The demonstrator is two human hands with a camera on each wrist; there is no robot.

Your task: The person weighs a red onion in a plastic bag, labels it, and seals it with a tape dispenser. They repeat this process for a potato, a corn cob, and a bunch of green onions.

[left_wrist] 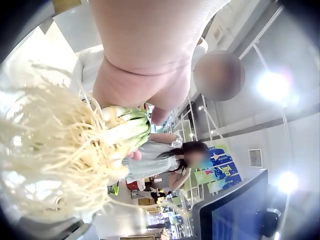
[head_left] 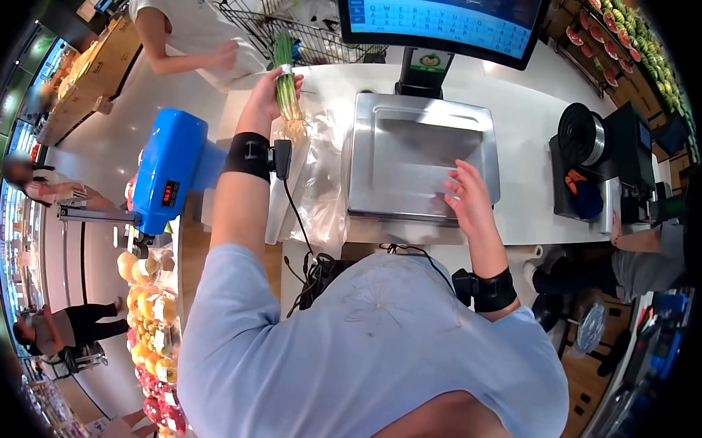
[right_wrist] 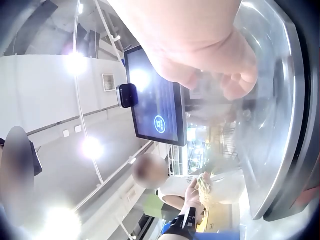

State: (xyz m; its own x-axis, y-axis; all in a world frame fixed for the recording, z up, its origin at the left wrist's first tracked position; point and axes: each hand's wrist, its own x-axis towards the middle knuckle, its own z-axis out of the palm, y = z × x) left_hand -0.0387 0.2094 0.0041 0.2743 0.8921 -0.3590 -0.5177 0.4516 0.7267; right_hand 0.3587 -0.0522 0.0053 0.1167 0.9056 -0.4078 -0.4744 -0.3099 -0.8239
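Observation:
In the head view a bunch of green onions (head_left: 289, 99), bound by a pale band near its green end, is gripped by my left hand (head_left: 262, 98) above the left part of the counter. Its green tops point away from me and the roots towards me. Up close in the left wrist view, a tangle of pale roots (left_wrist: 70, 145) spreads beside the left palm (left_wrist: 145, 87). My right hand (head_left: 471, 197), fingers loosely spread and holding nothing, is over the near right part of the scale's steel tray (head_left: 425, 144). The right wrist view shows curved fingers (right_wrist: 240, 80) close to the tray.
Clear plastic bags (head_left: 325, 179) lie on the counter left of the scale. A touchscreen (head_left: 446, 19) stands behind the tray, a blue device (head_left: 168, 164) with red digits on the left, a black machine (head_left: 632, 149) on the right. Beyond the counter are a person (head_left: 168, 23) and a shopping cart (head_left: 312, 29).

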